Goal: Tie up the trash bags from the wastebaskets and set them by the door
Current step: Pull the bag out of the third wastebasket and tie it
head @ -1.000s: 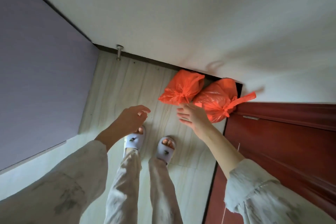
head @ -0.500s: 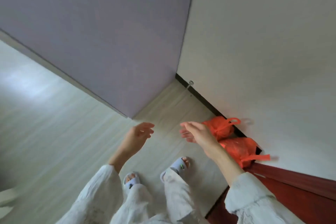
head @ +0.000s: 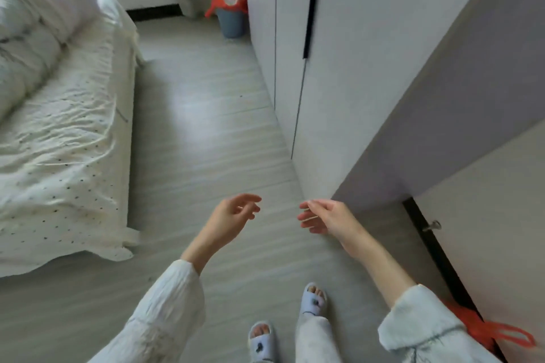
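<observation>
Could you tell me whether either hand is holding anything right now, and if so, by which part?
Nothing is held: the left hand and right hand are both empty, fingers relaxed.

Single head-worn wide-angle view, looking forward and steeply down across a bedroom floor.

The pale grey wood-grain floor (head: pixel 206 132) fills the centre; both bare hands, left (head: pixel 233 216) and right (head: pixel 323 216), sit near the lens. A white wardrobe (head: pixel 354 68) rises right, a white-sheeted bed (head: pixel 59 141) left, edges bowed by lens.
</observation>
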`<action>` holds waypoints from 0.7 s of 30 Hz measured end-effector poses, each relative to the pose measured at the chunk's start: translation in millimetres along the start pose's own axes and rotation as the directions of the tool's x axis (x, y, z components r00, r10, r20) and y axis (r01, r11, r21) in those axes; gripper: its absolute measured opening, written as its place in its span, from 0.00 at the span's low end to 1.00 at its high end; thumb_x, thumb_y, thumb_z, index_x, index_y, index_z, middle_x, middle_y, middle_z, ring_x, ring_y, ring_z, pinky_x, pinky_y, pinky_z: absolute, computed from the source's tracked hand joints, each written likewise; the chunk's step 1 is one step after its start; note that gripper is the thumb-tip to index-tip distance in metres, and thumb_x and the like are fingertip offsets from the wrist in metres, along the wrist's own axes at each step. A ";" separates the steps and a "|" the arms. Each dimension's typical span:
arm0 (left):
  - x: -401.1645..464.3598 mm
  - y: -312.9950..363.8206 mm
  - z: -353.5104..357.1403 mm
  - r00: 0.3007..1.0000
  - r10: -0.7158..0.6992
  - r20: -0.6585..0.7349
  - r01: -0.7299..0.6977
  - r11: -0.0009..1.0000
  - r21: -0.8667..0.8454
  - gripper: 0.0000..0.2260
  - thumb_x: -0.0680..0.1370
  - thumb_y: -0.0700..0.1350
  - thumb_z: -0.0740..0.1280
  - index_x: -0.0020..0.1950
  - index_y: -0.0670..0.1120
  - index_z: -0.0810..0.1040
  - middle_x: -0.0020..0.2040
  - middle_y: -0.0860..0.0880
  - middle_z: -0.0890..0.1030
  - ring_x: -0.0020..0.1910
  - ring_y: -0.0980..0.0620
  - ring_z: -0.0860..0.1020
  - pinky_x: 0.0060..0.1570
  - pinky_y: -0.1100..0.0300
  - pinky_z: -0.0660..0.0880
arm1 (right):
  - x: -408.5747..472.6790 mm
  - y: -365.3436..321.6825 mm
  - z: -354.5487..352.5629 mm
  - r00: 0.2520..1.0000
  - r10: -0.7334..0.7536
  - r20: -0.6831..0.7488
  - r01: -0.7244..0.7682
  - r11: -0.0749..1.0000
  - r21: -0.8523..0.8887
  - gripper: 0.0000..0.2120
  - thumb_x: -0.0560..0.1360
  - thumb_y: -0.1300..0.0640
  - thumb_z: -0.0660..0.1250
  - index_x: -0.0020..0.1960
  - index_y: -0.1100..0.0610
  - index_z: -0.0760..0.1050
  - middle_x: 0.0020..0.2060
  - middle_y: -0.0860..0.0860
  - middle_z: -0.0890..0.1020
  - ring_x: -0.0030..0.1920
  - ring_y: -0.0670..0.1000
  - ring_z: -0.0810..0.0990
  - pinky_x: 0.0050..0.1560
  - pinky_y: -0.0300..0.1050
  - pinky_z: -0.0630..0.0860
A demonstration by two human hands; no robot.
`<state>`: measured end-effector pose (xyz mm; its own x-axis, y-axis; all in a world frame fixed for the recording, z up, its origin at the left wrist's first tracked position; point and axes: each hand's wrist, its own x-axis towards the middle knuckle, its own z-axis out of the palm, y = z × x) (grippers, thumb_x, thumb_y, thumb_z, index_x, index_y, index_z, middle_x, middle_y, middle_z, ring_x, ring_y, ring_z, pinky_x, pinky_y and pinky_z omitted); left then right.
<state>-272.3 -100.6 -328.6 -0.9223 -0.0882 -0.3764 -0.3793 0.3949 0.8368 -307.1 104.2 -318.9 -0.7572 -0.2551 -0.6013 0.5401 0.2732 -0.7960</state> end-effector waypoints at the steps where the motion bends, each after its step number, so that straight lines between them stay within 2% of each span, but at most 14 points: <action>1: 5.2 -2.5 -17.9 1.000 0.003 -0.020 -0.004 1.000 -0.006 0.10 0.78 0.38 0.59 0.55 0.43 0.78 0.44 0.46 0.80 0.31 0.68 0.77 0.35 0.75 0.71 | 10.2 -13.9 12.4 1.000 -0.010 0.014 0.011 1.000 -0.019 0.11 0.80 0.57 0.56 0.46 0.55 0.76 0.37 0.51 0.81 0.36 0.47 0.79 0.38 0.38 0.73; 5: 43.0 -4.6 -82.8 0.995 0.010 -0.097 -0.012 1.000 -0.020 0.10 0.78 0.39 0.59 0.56 0.42 0.78 0.44 0.46 0.80 0.32 0.68 0.77 0.36 0.75 0.72 | 63.4 -76.5 50.6 0.995 -0.075 0.061 0.080 0.994 -0.076 0.11 0.80 0.57 0.55 0.50 0.58 0.76 0.38 0.51 0.81 0.38 0.49 0.80 0.42 0.40 0.75; 8: 87.9 1.8 -130.7 0.992 0.006 -0.126 -0.010 1.000 -0.027 0.10 0.78 0.40 0.59 0.55 0.45 0.77 0.44 0.48 0.80 0.37 0.62 0.78 0.38 0.73 0.72 | 116.8 -127.6 72.1 0.989 -0.122 0.090 0.130 0.987 -0.094 0.11 0.80 0.57 0.56 0.50 0.59 0.76 0.38 0.51 0.81 0.38 0.49 0.80 0.42 0.40 0.75; 10: 126.8 9.3 -164.5 0.988 0.008 -0.154 -0.015 0.999 -0.046 0.09 0.78 0.39 0.59 0.52 0.48 0.77 0.43 0.49 0.80 0.40 0.54 0.79 0.41 0.66 0.74 | 158.2 -162.9 84.1 0.984 -0.148 0.100 0.158 0.983 -0.095 0.11 0.80 0.57 0.56 0.51 0.59 0.76 0.38 0.51 0.81 0.38 0.49 0.80 0.42 0.40 0.75; 12: 168.5 19.4 -198.9 0.981 0.010 -0.192 -0.020 0.999 -0.046 0.09 0.78 0.39 0.59 0.50 0.50 0.77 0.43 0.50 0.81 0.41 0.51 0.79 0.42 0.61 0.74 | 200.6 -199.8 94.1 0.980 -0.162 0.118 0.174 0.979 -0.104 0.12 0.80 0.56 0.56 0.52 0.60 0.76 0.39 0.51 0.82 0.39 0.49 0.80 0.43 0.40 0.76; 18: 280.6 61.8 -299.3 0.966 0.014 -0.259 -0.027 0.998 -0.049 0.09 0.78 0.40 0.59 0.50 0.51 0.77 0.44 0.50 0.81 0.42 0.53 0.79 0.45 0.61 0.74 | 314.1 -322.8 117.2 0.971 -0.193 0.140 0.210 0.970 -0.122 0.11 0.80 0.56 0.57 0.48 0.57 0.77 0.39 0.52 0.82 0.39 0.50 0.81 0.44 0.42 0.76; 21: 333.4 69.0 -344.9 0.957 0.005 -0.289 -0.024 0.998 -0.064 0.09 0.78 0.40 0.59 0.52 0.49 0.77 0.44 0.50 0.81 0.41 0.56 0.80 0.44 0.64 0.74 | 369.4 -377.1 132.5 0.966 -0.206 0.157 0.229 0.963 -0.144 0.12 0.80 0.56 0.56 0.51 0.59 0.77 0.40 0.52 0.82 0.40 0.50 0.81 0.45 0.42 0.77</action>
<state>-631.8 -418.2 -259.2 -0.9063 -0.3467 -0.2418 -0.3611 0.3379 0.8692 -741.8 -215.9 -250.0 -0.7848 -0.4484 -0.4278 0.2940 0.3382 -0.8940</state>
